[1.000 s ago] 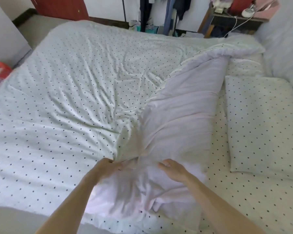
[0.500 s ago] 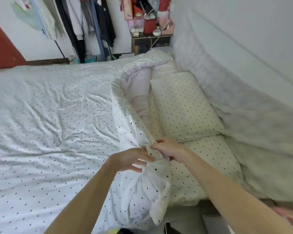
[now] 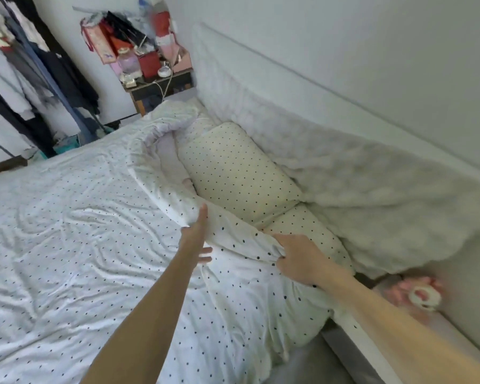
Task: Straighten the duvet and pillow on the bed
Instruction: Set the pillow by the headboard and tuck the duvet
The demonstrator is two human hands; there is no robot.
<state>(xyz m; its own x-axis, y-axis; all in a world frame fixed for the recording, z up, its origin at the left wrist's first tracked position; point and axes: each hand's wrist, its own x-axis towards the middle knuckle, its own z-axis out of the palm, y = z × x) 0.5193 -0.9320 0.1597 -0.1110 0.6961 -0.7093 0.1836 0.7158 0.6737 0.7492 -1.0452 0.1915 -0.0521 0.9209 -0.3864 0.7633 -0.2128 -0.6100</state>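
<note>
Duvet (image 3: 67, 231), white with small dark dots and heavily creased, covers the bed (image 3: 305, 225) from 7 o'clock round to 11 o'clock. Its top edge is rolled into a thick ridge that runs from near 12 o'clock down to the middle of the view. The pillow (image 3: 239, 173), cream with the same dots, lies at 1 o'clock just beside that ridge, touching the padded white headboard (image 3: 344, 162) on its far side.

The left hand (image 3: 196, 236) lies on the ridge at the centre with its fingers straight and together, holding nothing. The right hand (image 3: 297, 259), at 4 o'clock from it, has its fingers curled into the duvet's edge and clutches a bunch of the fabric.

At 12 o'clock a small dark desk (image 3: 161, 84) carries red and pink boxes, too blurred to read. Dark hanging clothes (image 3: 39, 65) fill the 10 o'clock corner. A blurred pink object (image 3: 416, 292) sits at 4 o'clock beyond the right forearm.
</note>
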